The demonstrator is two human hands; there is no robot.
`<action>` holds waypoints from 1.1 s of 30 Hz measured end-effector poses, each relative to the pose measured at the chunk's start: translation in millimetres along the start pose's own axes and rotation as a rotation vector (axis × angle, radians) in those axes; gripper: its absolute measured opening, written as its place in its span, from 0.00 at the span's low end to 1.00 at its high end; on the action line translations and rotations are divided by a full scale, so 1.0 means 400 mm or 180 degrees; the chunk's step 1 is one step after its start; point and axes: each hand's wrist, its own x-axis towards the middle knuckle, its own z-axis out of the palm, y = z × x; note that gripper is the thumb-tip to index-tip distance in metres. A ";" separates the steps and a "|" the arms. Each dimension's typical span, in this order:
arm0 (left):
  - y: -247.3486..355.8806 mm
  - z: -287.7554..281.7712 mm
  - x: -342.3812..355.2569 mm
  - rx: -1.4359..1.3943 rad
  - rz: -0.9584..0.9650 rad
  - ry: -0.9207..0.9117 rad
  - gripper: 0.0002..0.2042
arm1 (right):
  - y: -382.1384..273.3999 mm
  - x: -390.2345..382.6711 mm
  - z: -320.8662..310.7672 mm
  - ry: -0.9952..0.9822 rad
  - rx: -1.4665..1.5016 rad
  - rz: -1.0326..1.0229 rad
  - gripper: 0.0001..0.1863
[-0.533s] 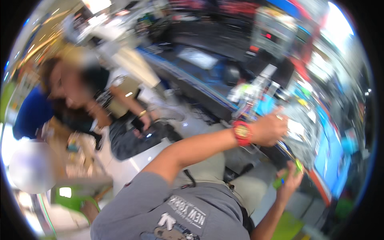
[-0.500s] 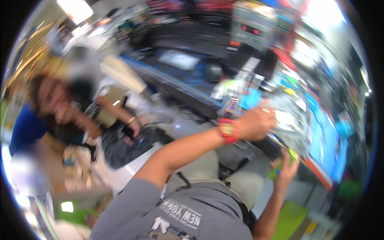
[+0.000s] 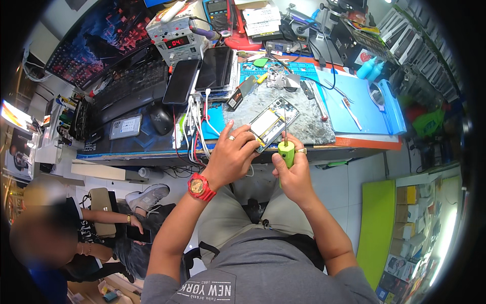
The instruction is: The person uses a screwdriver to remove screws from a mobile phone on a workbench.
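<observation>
"Fingers of your right hand (image 3: 295,178) grip the green-handled screwdriver (image 3: 286,152); your left hand (image 3: 230,154) touches the dark-framed, opened phone (image 3: 265,124) over the grey mat (image 3: 313,121), hold unclear."

"Better brace it, screwdriver square."

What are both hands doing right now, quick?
Left hand: curled, holding the opened phone at its near end.
Right hand: closed around the green screwdriver, its shaft over the phone.

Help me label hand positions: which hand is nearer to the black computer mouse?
Left. The left hand, at the opened phone, is to the right of the black computer mouse; the right hand, holding the green screwdriver, is farther right.
</observation>
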 end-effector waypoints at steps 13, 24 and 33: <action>0.021 0.050 -0.024 -0.0046 -0.0152 0.0466 0.16 | 0.046 0.038 0.007 -0.0033 -0.0286 -0.0376 0.27; 0.039 0.068 -0.022 0.0225 0.0221 0.0457 0.14 | 0.076 0.006 0.007 -0.0008 0.0476 -0.0541 0.34; 0.089 0.064 -0.048 0.0501 0.0143 0.0485 0.13 | 0.068 -0.009 -0.006 -0.0163 0.0375 -0.0631 0.33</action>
